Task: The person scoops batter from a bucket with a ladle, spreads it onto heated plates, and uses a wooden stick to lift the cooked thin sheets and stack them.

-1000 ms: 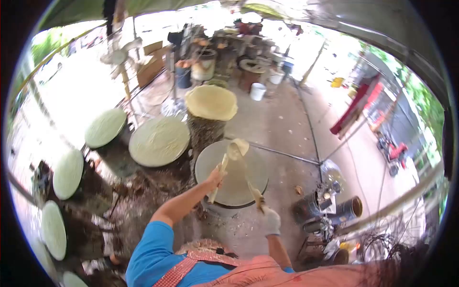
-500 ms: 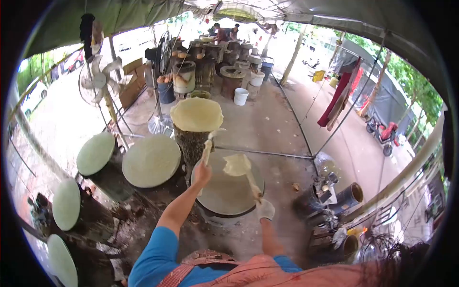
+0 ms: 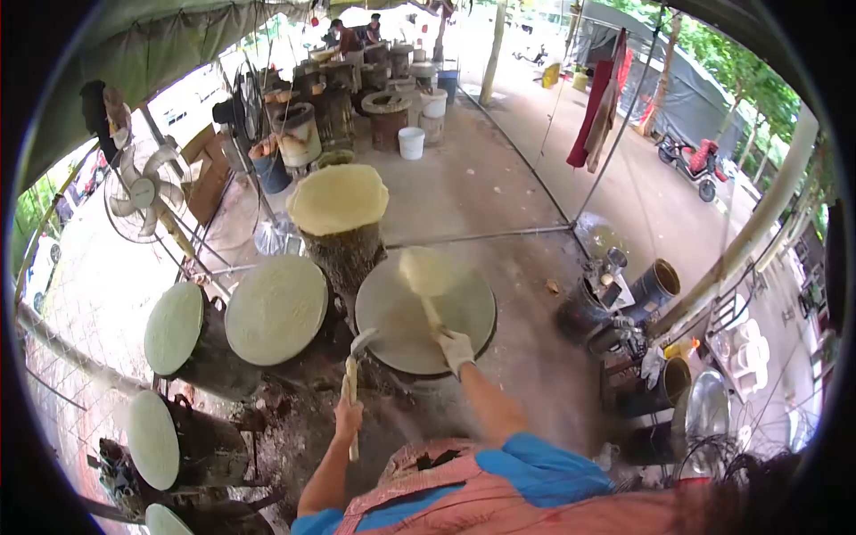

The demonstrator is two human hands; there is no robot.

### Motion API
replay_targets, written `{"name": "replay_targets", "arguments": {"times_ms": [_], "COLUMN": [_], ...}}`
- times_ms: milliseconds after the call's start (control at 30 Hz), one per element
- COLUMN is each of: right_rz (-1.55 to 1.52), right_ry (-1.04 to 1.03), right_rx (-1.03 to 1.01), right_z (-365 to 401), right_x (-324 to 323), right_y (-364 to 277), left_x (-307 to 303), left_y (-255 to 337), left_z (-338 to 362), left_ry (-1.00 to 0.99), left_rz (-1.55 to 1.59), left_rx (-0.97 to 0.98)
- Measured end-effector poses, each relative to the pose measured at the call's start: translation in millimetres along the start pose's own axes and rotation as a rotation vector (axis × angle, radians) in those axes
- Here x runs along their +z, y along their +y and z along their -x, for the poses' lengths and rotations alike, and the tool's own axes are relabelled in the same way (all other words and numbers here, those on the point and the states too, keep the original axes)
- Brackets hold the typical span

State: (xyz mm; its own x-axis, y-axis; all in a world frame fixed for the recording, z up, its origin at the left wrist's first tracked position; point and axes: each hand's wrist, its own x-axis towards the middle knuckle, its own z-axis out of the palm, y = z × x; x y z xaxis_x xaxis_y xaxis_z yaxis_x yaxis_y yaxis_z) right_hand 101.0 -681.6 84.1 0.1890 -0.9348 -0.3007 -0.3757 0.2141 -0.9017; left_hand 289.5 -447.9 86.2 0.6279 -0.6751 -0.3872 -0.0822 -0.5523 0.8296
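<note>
My right hand (image 3: 456,349), in a white glove, grips a wooden-handled spreader (image 3: 432,312) whose far end rests in a pale lump of batter (image 3: 426,270) on the round grey griddle (image 3: 392,321) in front of me. My left hand (image 3: 348,415) is bare and holds a wooden-handled scraper (image 3: 351,374) upright, its metal blade near the griddle's left rim. Both hands are closed on their tools.
A stack of pale round sheets (image 3: 337,198) lies on a tree stump behind the griddle. Several more griddles with cooked sheets (image 3: 275,308) curve away to my left. A fan (image 3: 141,192), buckets and drums stand around; two people (image 3: 352,36) work far back.
My left hand has dropped from above the griddle down to its left side with the scraper. The right hand has pushed the batter toward the griddle's far part. My view has tilted.
</note>
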Motion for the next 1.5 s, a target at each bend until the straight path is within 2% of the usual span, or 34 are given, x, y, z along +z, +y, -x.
{"name": "replay_targets", "arguments": {"times_ms": [33, 100, 167, 233, 300, 333, 400, 433, 500, 600, 633, 700, 733, 767, 833, 867, 900, 967, 1000, 1067, 1133, 1200, 1233, 1300, 1333, 1400, 1433, 1500], "right_rz": [0.006, 0.452, 0.075, -0.074, -0.073, -0.072, -0.202, -0.196, -0.077, -0.102, -0.095, -0.183, -0.11, -0.102, -0.044, 0.055, 0.06, 0.08, 0.027, 0.053, 0.074, 0.086, 0.085, -0.026, -0.027, 0.113, 0.114, 0.169], "right_ry": [-0.006, -0.061, -0.141, 0.066, -0.007, -0.008, -0.345, -0.364, -0.288, -0.378, -0.392, -0.621, -0.642, -0.659, -0.541, -0.491, -0.505, -0.559, -0.668, -0.777, -0.88, -0.749, -0.762, -0.622, -0.632, -0.923, -0.932, -0.993], "right_rx": [0.012, -0.332, -0.103, 0.179, -0.239, -0.254, 0.07, 0.064, 0.102, 0.134, 0.139, 0.216, 0.241, 0.233, 0.167, 0.288, 0.302, 0.069, 0.223, 0.191, 0.13, 0.097, 0.098, 0.229, 0.243, 0.129, 0.131, 0.362], "right_z": [0, -5, 9, -18, -45, -43, -4, -13, -40, -84, -76, -49, -61, -79, -109, -151, -146, -125, -118, -98, -108, -125, -138, -165, -163, -148, -144, -146], "right_x": [-7, -37, -91, -84, -38, -41, -57, -79, -125, -105, -105, -107, -114, -126, -146, -139, -132, -104, -98, -113, -133, -145, -135, -113, -112, -107, -108, -130], "right_y": [-6, -22, -35, 0, 59, 38, -19, -23, -17, -7, -17, -27, -17, -14, -29, -15, -23, -48, -37, -16, -26, -42, -51, -69, -69, -66, -49, -8], "left_x": [-4, -7, -7, 3, 6, 10, 9, 8, -3, 6, 8, 12, 17, 20, 22, 22, 25, 31, 31, 31, 29, 32, 32, 37, 39, 33, 33, 44], "left_y": [13, 14, 1, -14, -11, -10, -19, -18, -15, -10, -3, 11, 13, 12, 6, 0, -6, -21, -25, -23, -20, -28, -27, -25, -27, -30, -31, -38], "left_z": [4, 8, -4, -15, -7, -10, -6, 2, 22, 48, 54, 74, 85, 98, 106, 111, 116, 112, 112, 118, 123, 133, 139, 147, 149, 158, 158, 161], "left_ry": [-0.03, -0.05, -0.018, -0.009, 0.068, 0.076, 0.128, 0.147, 0.047, 0.124, 0.135, 0.146, 0.161, 0.194, 0.245, 0.22, 0.193, 0.201, 0.197, 0.206, 0.202, 0.241, 0.266, 0.318, 0.324, 0.346, 0.349, 0.354], "left_rz": [-0.016, -0.035, -0.004, 0.018, -0.039, -0.032, -0.082, -0.078, 0.247, 0.312, 0.315, 0.245, 0.258, 0.23, 0.193, 0.39, 0.591, 0.653, 0.716, 0.796, 0.908, 0.94, 0.949, 0.973, 0.973, 0.956, 0.949, 0.98], "left_rx": [-0.002, -0.005, 0.014, 0.082, 0.141, 0.151, 0.264, 0.258, -0.032, -0.143, -0.155, -0.203, -0.211, -0.233, -0.26, -0.35, -0.441, -0.444, -0.433, -0.512, -0.555, -0.544, -0.547, -0.589, -0.582, -0.585, -0.592, -0.601]}}
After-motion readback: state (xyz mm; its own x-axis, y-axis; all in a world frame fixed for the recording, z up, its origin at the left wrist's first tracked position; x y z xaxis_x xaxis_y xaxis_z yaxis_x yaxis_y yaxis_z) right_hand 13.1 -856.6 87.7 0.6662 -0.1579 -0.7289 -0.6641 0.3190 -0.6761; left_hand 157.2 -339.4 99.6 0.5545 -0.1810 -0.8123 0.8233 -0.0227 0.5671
